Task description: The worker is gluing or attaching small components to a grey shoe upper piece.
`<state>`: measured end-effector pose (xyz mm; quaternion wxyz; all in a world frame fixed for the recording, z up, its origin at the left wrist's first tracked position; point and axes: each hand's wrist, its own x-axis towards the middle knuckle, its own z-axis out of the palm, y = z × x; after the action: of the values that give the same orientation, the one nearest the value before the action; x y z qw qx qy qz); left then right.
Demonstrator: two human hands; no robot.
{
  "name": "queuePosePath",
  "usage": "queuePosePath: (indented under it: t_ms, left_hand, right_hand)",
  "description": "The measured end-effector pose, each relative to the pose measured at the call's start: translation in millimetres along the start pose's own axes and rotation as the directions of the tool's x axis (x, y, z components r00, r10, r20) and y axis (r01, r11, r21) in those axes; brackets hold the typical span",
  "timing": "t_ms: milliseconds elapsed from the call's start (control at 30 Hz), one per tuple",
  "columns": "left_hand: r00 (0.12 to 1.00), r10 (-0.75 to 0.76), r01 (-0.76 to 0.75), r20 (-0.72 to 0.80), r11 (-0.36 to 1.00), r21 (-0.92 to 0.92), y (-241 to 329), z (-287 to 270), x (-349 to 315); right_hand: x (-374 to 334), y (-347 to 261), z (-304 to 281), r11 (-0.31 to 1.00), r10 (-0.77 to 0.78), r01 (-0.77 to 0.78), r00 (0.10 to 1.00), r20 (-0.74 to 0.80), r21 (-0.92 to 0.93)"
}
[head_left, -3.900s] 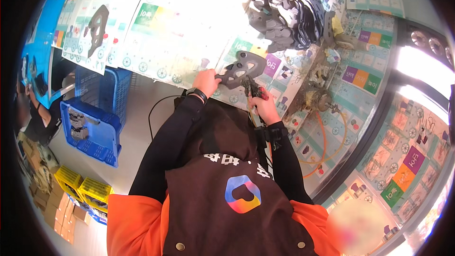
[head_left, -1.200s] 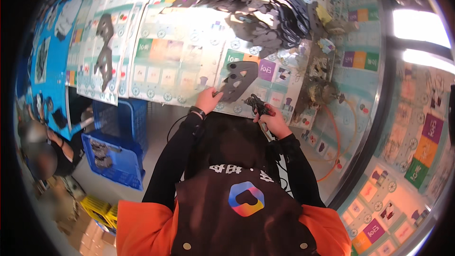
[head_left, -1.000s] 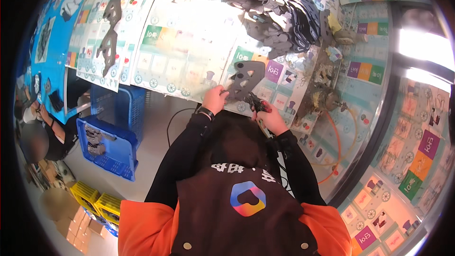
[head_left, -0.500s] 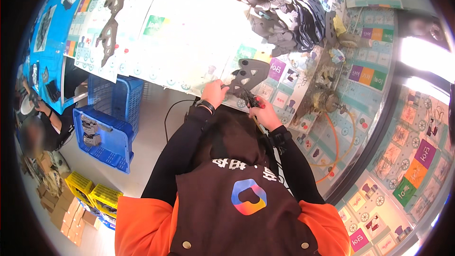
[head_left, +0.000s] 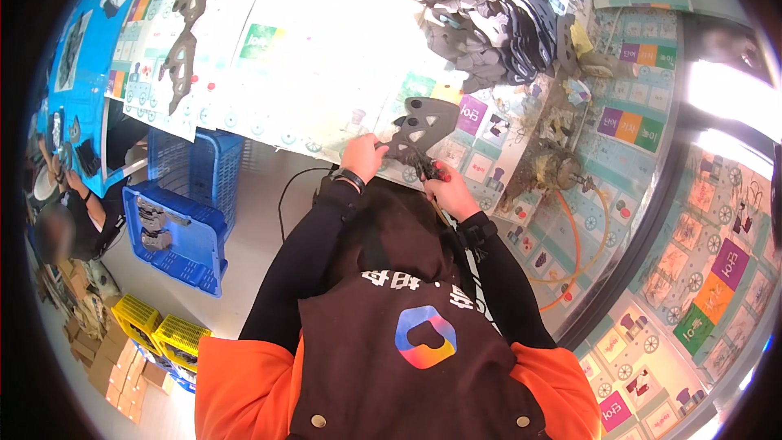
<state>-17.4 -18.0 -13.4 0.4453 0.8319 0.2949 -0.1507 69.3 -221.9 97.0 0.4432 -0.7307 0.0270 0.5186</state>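
Dark-grey flat cutout w/ triangular windows and round holes [head_left: 440,129] lies at the near edge of our desk w/ pale, teal-printed covering [head_left: 326,114], right of that edge's middle. Step in hand, prob.: working the cutout's near end w/ the dark hand tool w/ red handle [head_left: 429,169]. Next move, we'd judge, calls for a steady L hold and careful aim of the tip.

Grip: our L hand [head_left: 364,156] has thumb and fingers pinched narrow on the cutout's left side. Our R hand [head_left: 452,195] is curled round the tool's handle; tip overlaps the near end, but can't tell if it's touching, or open.

Farther out: jumbled heap of dark-grey flat pcs [head_left: 489,41] toward the desk's far right corner; long dark-grey openwork strip [head_left: 186,41] nr its left edge, well apart from our hands.
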Motion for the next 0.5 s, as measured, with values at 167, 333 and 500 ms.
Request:
queuePosePath:
  t_ms: [167, 333, 500]
  left_hand:
    - [1.0, 0.001, -0.001, 0.001, 1.0, -0.01, -3.0, 3.4, 0.7]
    - [1.0, -0.009, 0.009, 0.006, 1.0, -0.022, -0.7, 1.3, -1.0]
    - [1.0, 0.021, -0.021, -0.012, 1.0, -0.01, -0.7, 1.1, -0.5]
  right_hand:
    - [-1.1, 2.0, -2.3, 0.994, 0.021, -0.017, 0.999, -0.037, 0.111]
    - [-2.8, 2.0, -8.4, 0.994, 0.036, -0.028, 0.997, -0.073, 0.103]
    - [-0.9, 4.2, -12.9, 0.986, 0.042, -0.024, 0.994, -0.104, 0.166]
